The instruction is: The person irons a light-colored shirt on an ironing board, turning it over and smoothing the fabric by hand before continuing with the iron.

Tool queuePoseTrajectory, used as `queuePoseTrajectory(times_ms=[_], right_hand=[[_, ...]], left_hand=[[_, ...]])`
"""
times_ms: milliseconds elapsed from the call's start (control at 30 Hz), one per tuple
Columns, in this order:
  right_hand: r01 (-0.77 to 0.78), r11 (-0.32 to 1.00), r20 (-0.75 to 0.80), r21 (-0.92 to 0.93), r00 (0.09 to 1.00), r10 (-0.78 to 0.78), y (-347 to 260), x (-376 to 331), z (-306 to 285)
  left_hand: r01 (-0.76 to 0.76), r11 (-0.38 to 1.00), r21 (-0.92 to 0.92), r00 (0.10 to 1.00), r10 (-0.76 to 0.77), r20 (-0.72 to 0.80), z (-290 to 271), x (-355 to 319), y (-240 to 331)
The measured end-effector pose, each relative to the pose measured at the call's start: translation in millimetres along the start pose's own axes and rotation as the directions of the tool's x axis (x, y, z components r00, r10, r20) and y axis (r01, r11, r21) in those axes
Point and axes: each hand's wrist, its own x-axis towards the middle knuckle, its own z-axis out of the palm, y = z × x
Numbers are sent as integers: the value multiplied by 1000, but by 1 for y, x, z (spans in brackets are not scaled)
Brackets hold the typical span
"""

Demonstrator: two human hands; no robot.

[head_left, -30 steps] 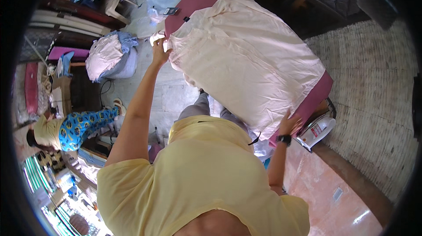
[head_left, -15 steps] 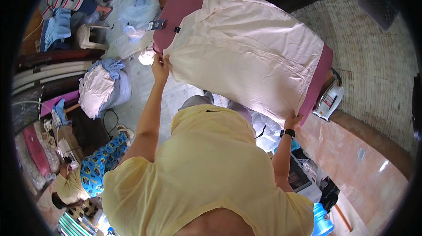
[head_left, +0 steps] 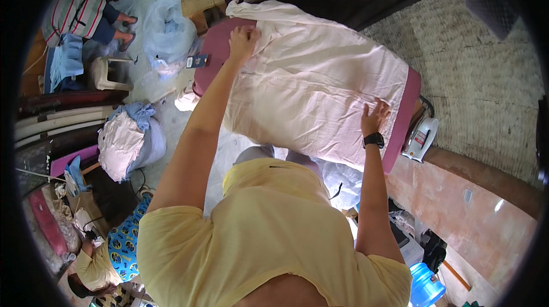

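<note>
A pale pink shirt (head_left: 309,78) lies spread over a maroon-covered ironing board (head_left: 413,87), with wrinkles running across it. My left hand (head_left: 244,43) is at the shirt's far left edge, its fingers bent in on the cloth there. Near the right end, my right hand (head_left: 374,117) rests on the cloth with its fingers apart; a dark watch (head_left: 374,139) is on that wrist. A dark hang tag (head_left: 197,61) sticks out at the board's left edge. Some of the pale cloth (head_left: 186,99) hangs beside the board's left end.
A white iron (head_left: 422,137) stands just beyond the board's right end. At left are a heaped bundle of clothes (head_left: 123,138), a plastic stool (head_left: 108,74) and clear plastic bags (head_left: 167,30). Other people are at the far left and lower left. A blue water jug (head_left: 426,285) is at lower right.
My left hand has moved from the near left corner of the shirt to its far left edge. My right hand has left the near right corner and moved farther onto the cloth, fingers spread.
</note>
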Motion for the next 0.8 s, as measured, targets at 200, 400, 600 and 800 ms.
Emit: queuePoseTrajectory(times_ms=[200,400,600,800], right_hand=[[177,957,-48,230,984,-170,-85,25,19],[436,782,-154,445,898,-412,-199,94,33],[481,695,-235,534,874,-425,-277,187,60],[225,660,102,717,903,-418,-297,256,94]], left_hand=[[482,875,-44,875,-478,73,39,67,13],[558,628,-542,676,-723,-141,59,103,4],[299,32,-954,762,-610,218,24,85,9],[61,946,-319,964,27,264,0,-73,79]])
